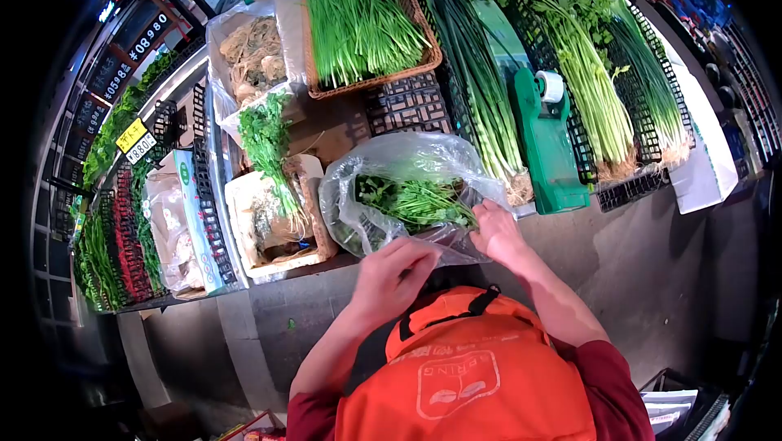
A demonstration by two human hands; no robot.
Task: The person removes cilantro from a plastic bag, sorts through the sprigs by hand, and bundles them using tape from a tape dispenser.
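A clear plastic bag [350,197] lies open at the stall's front edge, with leafy green herbs [415,201] inside it. My right hand [495,228] is at the bag's right side, its fingers closed at the ends of the herb stems and the bag's rim; which of these it grips is hard to tell. My left hand [399,272] is curled at the bag's near edge, and its fingertips are partly hidden. Left of the bag, a bunch of cilantro [267,144] rests with its roots over a white foam box [244,197].
A green tape dispenser [542,148] stands right of the bag, between scallions [481,91] and celery [595,74]. Behind is a wicker basket [432,58] of chives [358,26]. Crates of peppers and price signs are at the left. Grey floor shows below the stall.
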